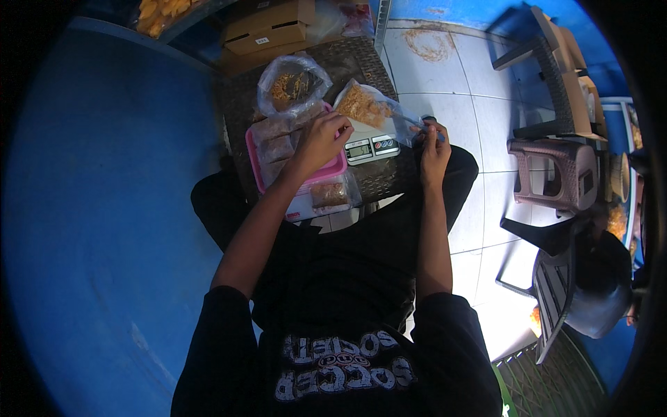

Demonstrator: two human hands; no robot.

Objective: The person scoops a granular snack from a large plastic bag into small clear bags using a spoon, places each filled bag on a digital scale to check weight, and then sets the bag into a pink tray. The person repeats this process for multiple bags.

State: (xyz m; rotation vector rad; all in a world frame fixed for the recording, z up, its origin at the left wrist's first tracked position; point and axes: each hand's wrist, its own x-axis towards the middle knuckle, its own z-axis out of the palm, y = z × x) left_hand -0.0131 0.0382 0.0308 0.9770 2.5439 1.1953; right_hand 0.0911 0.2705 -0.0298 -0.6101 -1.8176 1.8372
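A clear plastic bag with light brown shredded food (360, 106) lies on the white digital kitchen scale (373, 149), its mouth stretched to the right. My right hand (435, 148) is closed on that mouth end, near what looks like a thin dark handle. My left hand (325, 136) hovers over the right part of a pink plastic tray (254, 165), fingers bent; whether it holds anything is unclear. Filled clear packets (276, 149) lie in the tray. Behind it stands an open plastic bag (294, 86) with brown crumbs inside. Another filled packet (330, 194) lies near the table's front edge.
The dark woven-pattern table (385, 180) stands between my knees, with cardboard boxes (268, 31) behind it. A blue wall (104, 182) rises at the left. On the right are a brown plastic stool (555, 174), a dark slatted chair (555, 292) and a table with cartons (570, 78).
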